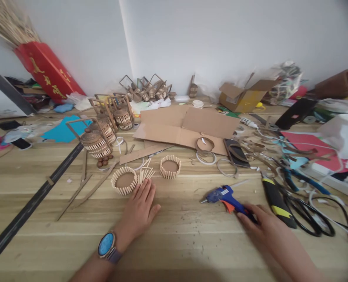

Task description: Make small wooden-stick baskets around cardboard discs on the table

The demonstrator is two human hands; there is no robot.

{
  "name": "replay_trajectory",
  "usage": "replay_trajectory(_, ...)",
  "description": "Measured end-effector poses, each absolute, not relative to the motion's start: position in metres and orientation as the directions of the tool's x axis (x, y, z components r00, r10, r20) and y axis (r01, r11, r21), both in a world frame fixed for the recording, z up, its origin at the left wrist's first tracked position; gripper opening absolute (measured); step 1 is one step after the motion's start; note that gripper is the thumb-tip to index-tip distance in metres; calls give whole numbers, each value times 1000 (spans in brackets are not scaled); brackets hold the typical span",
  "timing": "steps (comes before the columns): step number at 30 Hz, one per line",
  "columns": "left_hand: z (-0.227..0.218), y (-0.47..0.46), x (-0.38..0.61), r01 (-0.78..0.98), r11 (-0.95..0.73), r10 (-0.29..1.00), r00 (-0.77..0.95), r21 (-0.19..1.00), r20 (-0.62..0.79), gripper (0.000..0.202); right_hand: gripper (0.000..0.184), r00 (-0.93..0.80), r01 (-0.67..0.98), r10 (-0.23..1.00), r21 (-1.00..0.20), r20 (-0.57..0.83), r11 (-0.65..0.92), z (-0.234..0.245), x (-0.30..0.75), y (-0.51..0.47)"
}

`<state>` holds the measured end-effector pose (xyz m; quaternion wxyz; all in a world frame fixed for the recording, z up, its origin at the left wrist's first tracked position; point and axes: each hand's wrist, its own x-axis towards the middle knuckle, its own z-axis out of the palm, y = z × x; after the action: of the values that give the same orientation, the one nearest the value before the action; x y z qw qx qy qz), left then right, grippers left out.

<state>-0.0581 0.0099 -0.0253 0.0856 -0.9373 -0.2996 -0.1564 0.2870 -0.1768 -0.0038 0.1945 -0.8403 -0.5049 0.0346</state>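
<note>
My left hand (143,203) lies flat on the wooden table with fingers stretched out, a watch on its wrist. Its fingertips touch a small pile of short wooden sticks (146,172). Beside them stands a round cardboard base ringed with upright sticks (124,181); a second stick ring (170,167) sits a little to the right. At the right, my right hand (258,223) is closed around the handle end of a blue hot glue gun (225,196). The gun has an orange trigger, and its nozzle points left. The right hand is slightly blurred.
Small lidded baskets with handles (96,143) stand at the left behind the sticks. Flat cardboard (162,131) lies at the back middle. Scissors (306,215), a yellow-black cutter (275,199), cables and brown strips crowd the right. A black strip (35,199) crosses the left side.
</note>
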Motion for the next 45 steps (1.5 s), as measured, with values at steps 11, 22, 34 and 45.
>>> replay_trajectory(11, 0, 8, -57, 475, -877, 417, 676, 74, 608, 18, 38, 591, 805, 789, -188, 168, -563, 3, 304, -183)
replay_trajectory(22, 33, 2, -59, 366, -927, 327, 678, 84, 658, 26, 28, 667, 744, 743, -73, 45, -664, 32, 354, -150)
replay_trajectory(34, 54, -23, -60, 313, -940, 326, 713, 135, 620, 33, 31, 790, 613, 606, 70, -100, -787, 47, 456, -71)
replay_trajectory(45, 45, -40, -61, 330, -924, 373, 681, 190, 630, 31, 34, 721, 690, 693, 63, 27, -721, 54, 460, -65)
